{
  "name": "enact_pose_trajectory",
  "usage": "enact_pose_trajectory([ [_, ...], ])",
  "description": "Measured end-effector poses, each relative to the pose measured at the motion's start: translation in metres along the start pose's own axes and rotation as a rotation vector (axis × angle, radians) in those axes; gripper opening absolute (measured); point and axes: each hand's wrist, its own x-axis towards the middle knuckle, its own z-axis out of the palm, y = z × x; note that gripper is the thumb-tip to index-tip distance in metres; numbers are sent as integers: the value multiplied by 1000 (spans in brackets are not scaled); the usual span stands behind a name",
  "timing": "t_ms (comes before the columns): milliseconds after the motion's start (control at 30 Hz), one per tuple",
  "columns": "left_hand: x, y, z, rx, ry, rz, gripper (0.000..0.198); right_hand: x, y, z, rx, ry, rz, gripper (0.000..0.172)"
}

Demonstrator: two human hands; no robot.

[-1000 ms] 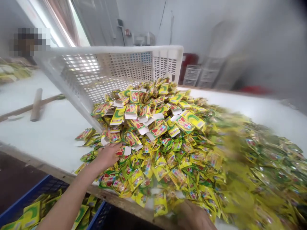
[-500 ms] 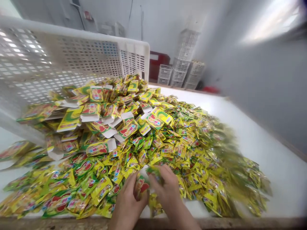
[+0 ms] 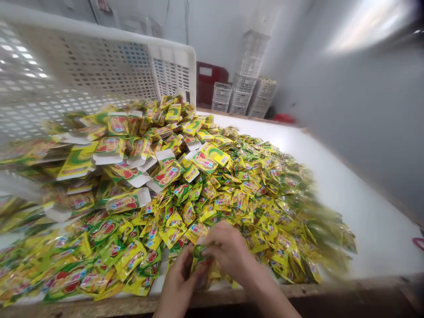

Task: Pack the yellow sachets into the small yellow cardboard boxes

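Note:
Close to the table's front edge, my left hand [image 3: 180,278] wraps round a small printed box [image 3: 201,276], mostly hidden by the fingers. My right hand [image 3: 228,251] is bent over the top of that box, its fingers pinching a green packet [image 3: 198,252] at the box's upper end. Around and beyond both hands spreads a heap of small yellow and green packets [image 3: 241,201]. Several flat printed boxes [image 3: 167,174], some with white flaps open, are piled behind and to the left.
A large white perforated crate [image 3: 175,55] stands tilted at the back left, boxes spilling from its mouth. The white table [image 3: 344,185] has a wooden rim. Stacked crates [image 3: 243,90] and a red object [image 3: 212,81] stand by the far wall.
My right hand has come over the top of the box with a packet; the box is now more hidden. The view has shifted, so the pile and crate appear further left and higher.

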Motion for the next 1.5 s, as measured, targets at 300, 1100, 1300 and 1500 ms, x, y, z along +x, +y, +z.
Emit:
enact_pose_trajectory([
  [300,-3,-1,-15,35,65,-123,44,-20,9,14,291,26,63,12],
  [1100,6,6,-31,269,89,76,28,-23,16,45,671,205,289,14],
  [1300,3,11,-35,463,-7,392,13,-35,19,46,637,233,98,11],
  [1500,0,11,-31,449,-1,303,16,-37,19,43,583,238,162,7],
])
